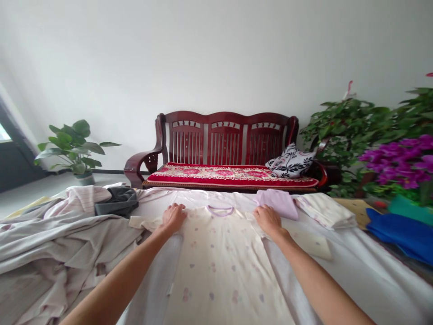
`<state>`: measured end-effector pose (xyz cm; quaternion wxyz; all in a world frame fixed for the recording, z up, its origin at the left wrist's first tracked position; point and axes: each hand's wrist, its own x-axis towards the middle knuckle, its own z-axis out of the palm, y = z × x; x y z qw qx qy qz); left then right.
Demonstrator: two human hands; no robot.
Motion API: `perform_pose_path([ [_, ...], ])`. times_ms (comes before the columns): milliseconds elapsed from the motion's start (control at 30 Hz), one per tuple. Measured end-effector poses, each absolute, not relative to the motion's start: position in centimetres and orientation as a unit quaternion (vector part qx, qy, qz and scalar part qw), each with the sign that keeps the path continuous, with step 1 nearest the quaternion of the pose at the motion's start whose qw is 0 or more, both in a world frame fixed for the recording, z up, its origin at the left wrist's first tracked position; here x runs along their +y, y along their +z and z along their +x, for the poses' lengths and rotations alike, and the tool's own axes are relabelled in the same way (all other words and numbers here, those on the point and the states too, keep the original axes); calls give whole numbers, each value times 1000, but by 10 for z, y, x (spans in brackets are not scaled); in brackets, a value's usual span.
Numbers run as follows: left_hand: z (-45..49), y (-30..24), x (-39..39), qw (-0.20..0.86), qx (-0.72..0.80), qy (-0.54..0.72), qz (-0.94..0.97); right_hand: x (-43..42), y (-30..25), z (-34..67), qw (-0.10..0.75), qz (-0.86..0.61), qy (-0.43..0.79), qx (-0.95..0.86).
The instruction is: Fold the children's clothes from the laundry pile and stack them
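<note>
A cream shirt (219, 257) with small hearts and a lilac collar lies flat, face up, on the sheet-covered surface in front of me. My left hand (173, 216) presses on its left shoulder, fingers curled over the fabric. On the shirt's right shoulder rests my right hand (268, 218), palm down, fingers bent onto the cloth. Both arms reach forward over the shirt's sides. Neither hand lifts the shirt.
A heap of crumpled pale laundry (50, 234) with a dark grey garment (117, 201) lies at left. Folded lilac cloth (277, 201) and folded striped cloth (326, 210) sit at right, blue fabric (402, 234) beyond. A red wooden bench (226, 149) and potted plants (355, 131) stand behind.
</note>
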<state>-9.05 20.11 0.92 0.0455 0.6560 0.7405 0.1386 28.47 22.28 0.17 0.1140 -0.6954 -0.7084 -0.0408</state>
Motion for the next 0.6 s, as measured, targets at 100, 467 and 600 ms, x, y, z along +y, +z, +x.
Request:
perform_pose_path([
  [100, -95, 4, 209, 54, 742, 139, 654, 223, -2, 283, 109, -696, -55, -707],
  [467, -96, 15, 228, 24, 700, 233, 675, 232, 3, 290, 118, -729, -67, -671],
  [600, -87, 11, 232, 15, 723, 177, 668, 236, 2, 292, 102, -704, -87, -698],
])
